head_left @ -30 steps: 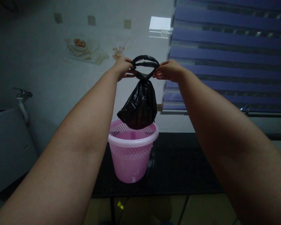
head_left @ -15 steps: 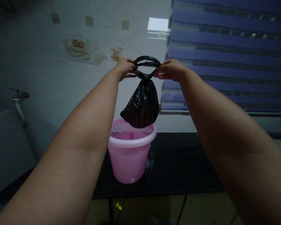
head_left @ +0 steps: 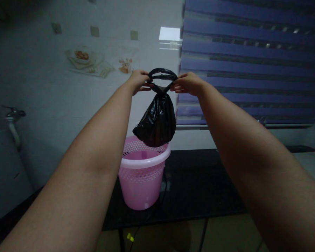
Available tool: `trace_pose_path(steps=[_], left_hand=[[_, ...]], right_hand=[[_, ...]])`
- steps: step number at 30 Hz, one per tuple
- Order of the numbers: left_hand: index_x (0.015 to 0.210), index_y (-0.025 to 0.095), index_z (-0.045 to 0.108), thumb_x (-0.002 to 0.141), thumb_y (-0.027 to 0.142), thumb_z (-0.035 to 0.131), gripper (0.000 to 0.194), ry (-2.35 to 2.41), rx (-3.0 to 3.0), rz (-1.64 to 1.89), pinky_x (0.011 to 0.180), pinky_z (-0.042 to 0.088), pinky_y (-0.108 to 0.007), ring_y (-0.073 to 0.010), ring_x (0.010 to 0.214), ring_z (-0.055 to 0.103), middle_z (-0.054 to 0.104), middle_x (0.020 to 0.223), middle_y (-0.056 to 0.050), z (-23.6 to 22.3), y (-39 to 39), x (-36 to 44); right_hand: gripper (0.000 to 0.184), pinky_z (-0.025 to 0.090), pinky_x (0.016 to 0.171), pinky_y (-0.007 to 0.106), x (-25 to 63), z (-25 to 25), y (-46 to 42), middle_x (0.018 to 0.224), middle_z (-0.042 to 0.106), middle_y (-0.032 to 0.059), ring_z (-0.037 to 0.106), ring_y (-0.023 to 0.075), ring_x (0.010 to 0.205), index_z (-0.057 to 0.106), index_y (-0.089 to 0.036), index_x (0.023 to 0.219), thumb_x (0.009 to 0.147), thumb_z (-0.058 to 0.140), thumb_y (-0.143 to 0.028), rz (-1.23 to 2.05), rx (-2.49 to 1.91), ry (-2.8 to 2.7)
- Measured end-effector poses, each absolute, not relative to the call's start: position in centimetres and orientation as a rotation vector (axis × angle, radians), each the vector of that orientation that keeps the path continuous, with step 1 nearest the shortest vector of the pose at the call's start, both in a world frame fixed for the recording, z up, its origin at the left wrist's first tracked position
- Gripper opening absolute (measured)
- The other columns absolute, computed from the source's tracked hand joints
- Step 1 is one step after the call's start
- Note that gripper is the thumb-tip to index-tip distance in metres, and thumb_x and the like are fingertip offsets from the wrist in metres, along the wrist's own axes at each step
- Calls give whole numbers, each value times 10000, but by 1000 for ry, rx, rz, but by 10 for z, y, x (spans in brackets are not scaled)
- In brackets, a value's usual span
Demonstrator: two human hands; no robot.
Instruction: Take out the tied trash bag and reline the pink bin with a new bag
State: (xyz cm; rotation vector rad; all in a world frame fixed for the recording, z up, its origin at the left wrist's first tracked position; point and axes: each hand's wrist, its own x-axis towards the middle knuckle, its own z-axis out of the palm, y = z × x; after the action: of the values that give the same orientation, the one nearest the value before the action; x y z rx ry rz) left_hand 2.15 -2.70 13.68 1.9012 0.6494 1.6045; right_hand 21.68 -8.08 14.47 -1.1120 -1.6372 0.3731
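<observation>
A black plastic bag (head_left: 157,120) hangs in the air, gathered narrow at its neck with a full, sagging body below. My left hand (head_left: 140,82) pinches one side of its looped top, and my right hand (head_left: 187,84) pinches the other side. Between them the top is stretched into a ring with a gap through it. Just below and behind the bag stands a pink plastic basket (head_left: 141,189) with a perforated upper wall. The bag's lower edge overlaps the basket's far rim in view; no liner shows inside the basket.
The basket rests on a black countertop (head_left: 196,185), with a dark cable beside it and a yellow tag (head_left: 130,237) hanging below the edge. A tap (head_left: 14,113) is at the left. Behind are a tiled wall (head_left: 94,98) and a purple striped blind (head_left: 241,70).
The view has shifted slightly, so the wall, blind and basket sit a little more to the left and lower. Both hands keep hold of the bag, its shape nearly unchanged.
</observation>
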Motion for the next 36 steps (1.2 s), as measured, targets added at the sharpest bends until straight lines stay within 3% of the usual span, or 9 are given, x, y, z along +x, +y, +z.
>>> trace_pose_path(steps=[13,20,29,36], left_hand=[[742,211,517,619,96,564,174,611,1904,1596,869,516,-445,-283,959,659,641,813,-49,140,-26,28],[762,217,514,655,120,549,148,600,1928,1585,855,527,-403,-276,987,657,649,906,-63,139,-27,31],[763,234,535,685,149,556,117,569,1934,1567,855,528,-417,-282,971,660,652,845,-53,135,-22,33],[802,199,527,709,137,513,113,560,1948,1544,902,506,-430,-263,1011,651,654,989,-84,134,-22,35]], right_hand=[[61,537,742,232,222,144,-84,683,648,29,642,102,702,592,-155,813,788,605,-100,357,-1089,-1624],[102,548,704,213,225,144,-87,717,659,-4,658,104,721,597,-212,781,754,631,-120,345,-1102,-1631],[89,539,766,256,225,141,-92,737,650,23,647,100,711,579,-148,851,786,625,-107,326,-1104,-1586],[121,541,821,305,229,139,-92,806,676,55,659,140,820,587,-152,893,788,616,-99,287,-1114,-1603]])
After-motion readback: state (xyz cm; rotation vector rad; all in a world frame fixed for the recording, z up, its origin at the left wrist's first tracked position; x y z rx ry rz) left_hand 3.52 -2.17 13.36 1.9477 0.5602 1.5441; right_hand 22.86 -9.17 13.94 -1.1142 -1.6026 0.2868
